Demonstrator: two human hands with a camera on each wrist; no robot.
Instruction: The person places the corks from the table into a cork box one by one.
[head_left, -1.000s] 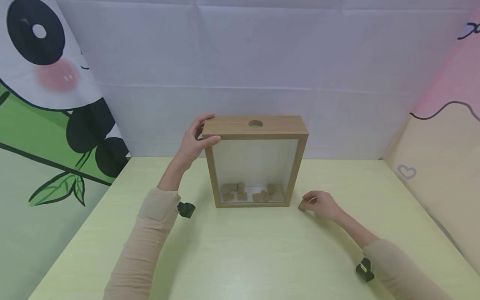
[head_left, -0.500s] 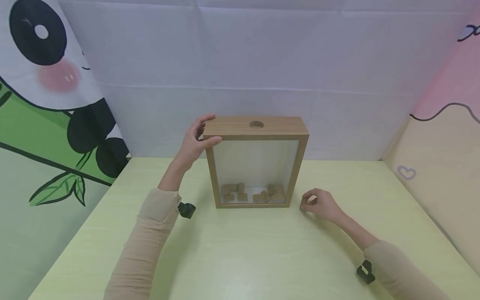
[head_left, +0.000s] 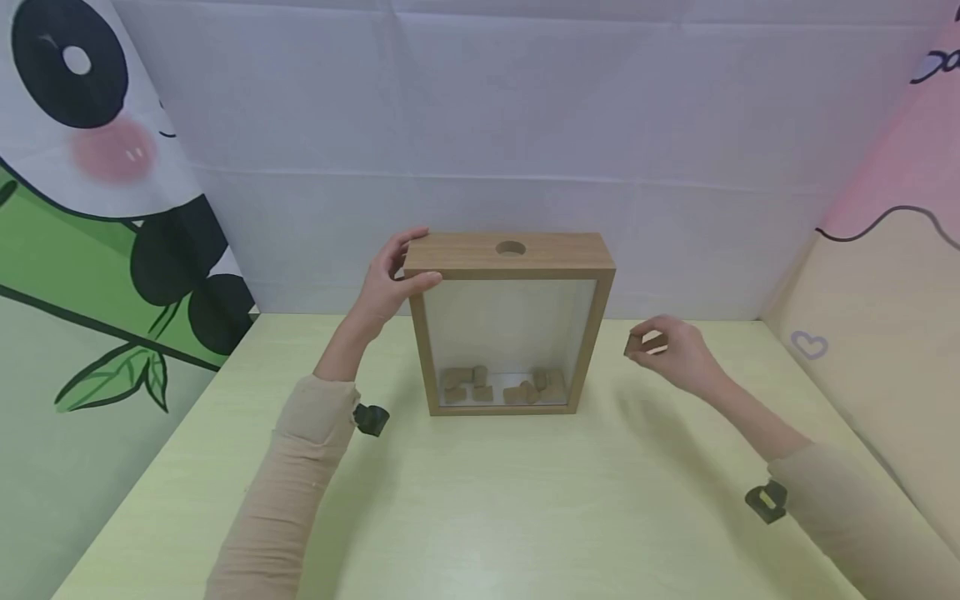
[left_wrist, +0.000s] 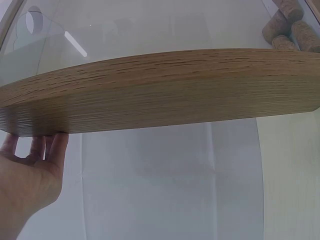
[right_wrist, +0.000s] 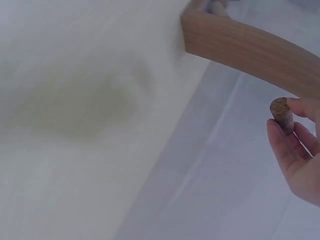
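Note:
An upright wooden frame box [head_left: 510, 254] with a glass front stands on the pale green table [head_left: 480, 500]. A round hole [head_left: 511, 247] is cut in its top edge. Several corks [head_left: 501, 387] lie at its bottom behind the glass. My left hand [head_left: 390, 279] grips the box's top left corner, fingers behind and thumb in front; the left wrist view shows those fingers [left_wrist: 37, 150] under the wooden edge [left_wrist: 160, 90]. My right hand [head_left: 667, 346] is raised to the right of the box and pinches a cork [head_left: 633, 343], also visible as cork [right_wrist: 283, 114] between fingertips in the right wrist view.
A white cloth backdrop hangs behind the table. A panda-and-bamboo panel [head_left: 97, 208] closes the left side and a pink and beige panel [head_left: 885, 275] closes the right. Small black clips sit on both sleeves [head_left: 371, 419].
My right hand has picked a cork up from the table beside the box's lower right corner and lifted it up and right. The left hand and box have stayed put.

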